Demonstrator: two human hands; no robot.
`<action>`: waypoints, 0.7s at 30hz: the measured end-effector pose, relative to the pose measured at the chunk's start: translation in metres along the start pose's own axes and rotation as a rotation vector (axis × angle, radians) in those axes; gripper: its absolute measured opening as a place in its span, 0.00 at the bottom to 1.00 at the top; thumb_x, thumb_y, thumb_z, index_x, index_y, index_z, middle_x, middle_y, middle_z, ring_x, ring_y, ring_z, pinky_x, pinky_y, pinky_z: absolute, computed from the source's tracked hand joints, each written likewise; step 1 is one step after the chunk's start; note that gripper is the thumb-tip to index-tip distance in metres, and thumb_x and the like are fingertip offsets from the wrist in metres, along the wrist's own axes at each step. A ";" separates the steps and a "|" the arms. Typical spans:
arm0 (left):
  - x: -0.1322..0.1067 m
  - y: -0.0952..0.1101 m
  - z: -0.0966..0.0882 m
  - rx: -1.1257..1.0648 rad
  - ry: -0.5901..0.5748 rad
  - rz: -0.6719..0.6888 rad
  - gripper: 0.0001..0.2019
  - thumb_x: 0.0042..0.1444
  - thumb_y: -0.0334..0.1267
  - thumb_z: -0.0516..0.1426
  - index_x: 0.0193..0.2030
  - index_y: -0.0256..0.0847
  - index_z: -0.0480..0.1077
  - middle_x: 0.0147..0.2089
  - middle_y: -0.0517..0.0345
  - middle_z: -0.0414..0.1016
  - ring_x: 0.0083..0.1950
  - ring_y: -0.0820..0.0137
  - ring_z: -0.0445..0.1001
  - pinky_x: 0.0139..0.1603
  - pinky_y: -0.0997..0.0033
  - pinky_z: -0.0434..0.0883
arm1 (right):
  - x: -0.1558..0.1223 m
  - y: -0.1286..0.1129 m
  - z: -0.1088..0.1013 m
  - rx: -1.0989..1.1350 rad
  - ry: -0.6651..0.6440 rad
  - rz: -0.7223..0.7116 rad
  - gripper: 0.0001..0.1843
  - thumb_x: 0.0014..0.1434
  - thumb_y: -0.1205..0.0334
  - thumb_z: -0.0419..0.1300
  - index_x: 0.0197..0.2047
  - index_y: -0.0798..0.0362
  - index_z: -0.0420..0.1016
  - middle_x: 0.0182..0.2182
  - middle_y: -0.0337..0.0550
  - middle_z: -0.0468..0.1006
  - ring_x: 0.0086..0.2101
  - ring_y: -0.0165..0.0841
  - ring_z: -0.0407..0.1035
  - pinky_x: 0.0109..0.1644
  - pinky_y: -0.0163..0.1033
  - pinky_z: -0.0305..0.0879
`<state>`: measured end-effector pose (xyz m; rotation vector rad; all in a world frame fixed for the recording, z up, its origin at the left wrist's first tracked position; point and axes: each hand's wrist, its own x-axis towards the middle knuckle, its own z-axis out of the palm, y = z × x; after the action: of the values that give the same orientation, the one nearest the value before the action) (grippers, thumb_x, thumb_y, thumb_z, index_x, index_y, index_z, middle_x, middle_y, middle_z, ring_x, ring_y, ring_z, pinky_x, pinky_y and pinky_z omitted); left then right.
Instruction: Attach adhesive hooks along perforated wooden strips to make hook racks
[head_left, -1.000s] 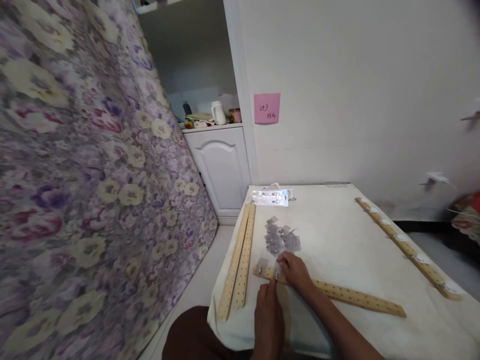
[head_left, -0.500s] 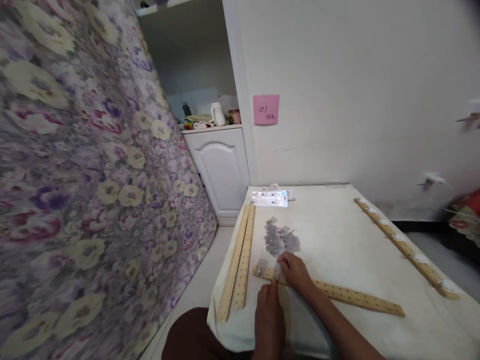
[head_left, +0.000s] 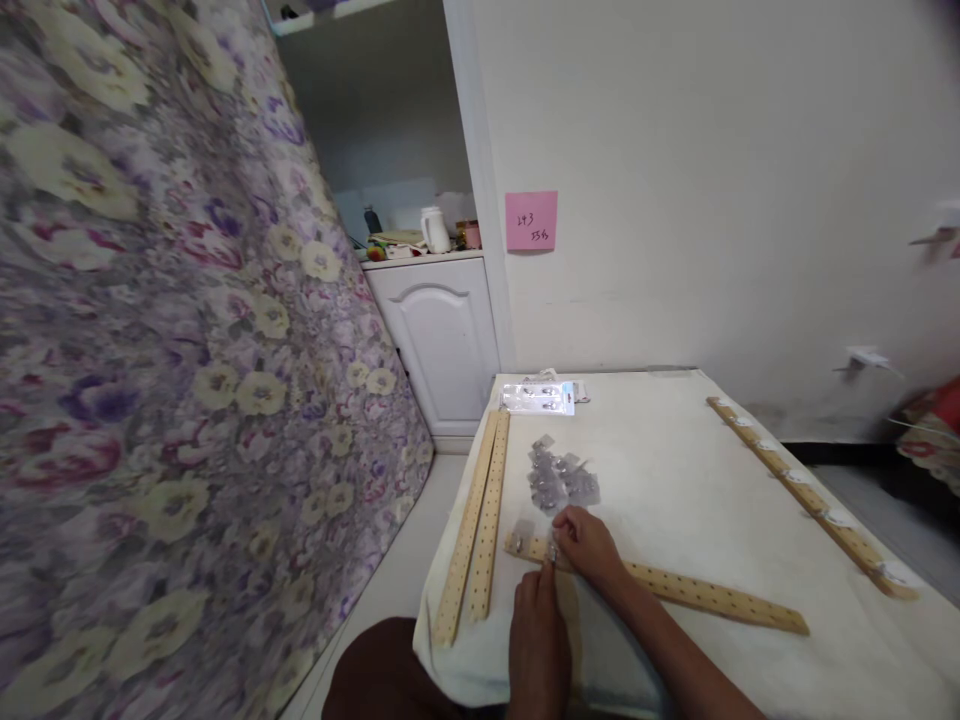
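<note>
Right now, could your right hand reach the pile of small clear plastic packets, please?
Probably yes: the right hand rests on the perforated wooden strip, just short of the pile of small clear plastic packets, with nothing between.

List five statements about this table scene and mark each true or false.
1. The left hand and right hand meet at the left end of the crosswise strip. True.
2. The pink note is stuck on the cabinet door. False: the pink note is on the wall, beside the cabinet.
3. On the left of the white cloth, two wooden strips lie side by side. True.
4. The clear pieces sit on the far-right strip. False: the pile of clear pieces lies on the white cloth, just beyond the hands.
5. The far-right strip carries white pieces. True.
</note>
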<state>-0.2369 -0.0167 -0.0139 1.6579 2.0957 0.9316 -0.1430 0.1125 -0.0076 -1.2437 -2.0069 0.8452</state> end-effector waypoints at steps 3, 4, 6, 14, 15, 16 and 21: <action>0.000 0.000 0.001 0.026 -0.003 0.018 0.27 0.53 0.24 0.44 0.61 0.37 0.61 0.49 0.45 0.69 0.51 0.61 0.64 0.54 0.66 0.60 | -0.001 -0.001 0.000 0.012 0.007 0.005 0.08 0.49 0.65 0.53 0.32 0.52 0.72 0.28 0.40 0.74 0.30 0.32 0.67 0.35 0.34 0.60; 0.000 0.000 0.001 0.036 -0.005 0.023 0.27 0.53 0.24 0.44 0.61 0.36 0.61 0.49 0.45 0.69 0.51 0.60 0.63 0.54 0.65 0.60 | -0.001 -0.001 0.000 0.014 0.010 0.003 0.08 0.49 0.65 0.53 0.32 0.52 0.72 0.28 0.40 0.74 0.30 0.32 0.67 0.35 0.34 0.60; -0.001 -0.001 0.002 0.055 -0.005 0.021 0.27 0.54 0.24 0.44 0.61 0.36 0.60 0.49 0.45 0.69 0.50 0.61 0.64 0.54 0.65 0.60 | -0.002 -0.001 0.000 0.015 0.015 -0.003 0.08 0.49 0.66 0.53 0.32 0.52 0.72 0.28 0.40 0.74 0.31 0.32 0.67 0.36 0.34 0.60; 0.000 -0.003 0.004 0.069 0.009 0.017 0.26 0.54 0.24 0.44 0.60 0.34 0.62 0.50 0.44 0.69 0.52 0.61 0.63 0.55 0.65 0.59 | -0.002 0.000 -0.001 -0.003 0.003 0.003 0.08 0.48 0.65 0.54 0.33 0.52 0.72 0.29 0.40 0.73 0.31 0.32 0.67 0.37 0.34 0.61; -0.001 -0.003 0.004 0.071 0.005 0.023 0.26 0.54 0.24 0.44 0.60 0.34 0.62 0.50 0.44 0.69 0.52 0.60 0.63 0.55 0.64 0.59 | -0.002 -0.001 -0.001 0.002 -0.004 0.004 0.08 0.48 0.65 0.55 0.33 0.52 0.72 0.29 0.40 0.73 0.31 0.32 0.67 0.37 0.34 0.61; -0.001 -0.003 0.003 0.070 0.005 0.030 0.26 0.54 0.24 0.44 0.60 0.34 0.62 0.50 0.44 0.69 0.52 0.60 0.63 0.55 0.65 0.59 | -0.002 -0.001 -0.002 0.010 -0.010 0.003 0.08 0.48 0.65 0.55 0.33 0.52 0.72 0.29 0.40 0.73 0.30 0.32 0.67 0.36 0.34 0.61; 0.000 0.000 0.001 0.070 -0.002 0.039 0.26 0.55 0.24 0.44 0.61 0.36 0.61 0.49 0.46 0.69 0.50 0.62 0.64 0.53 0.67 0.59 | -0.001 -0.002 -0.005 0.030 -0.046 -0.006 0.09 0.47 0.63 0.59 0.34 0.54 0.73 0.29 0.40 0.73 0.30 0.31 0.66 0.35 0.34 0.61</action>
<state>-0.2362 -0.0168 -0.0150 1.7387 2.1243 0.8772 -0.1396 0.1114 -0.0032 -1.2113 -2.0259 0.9057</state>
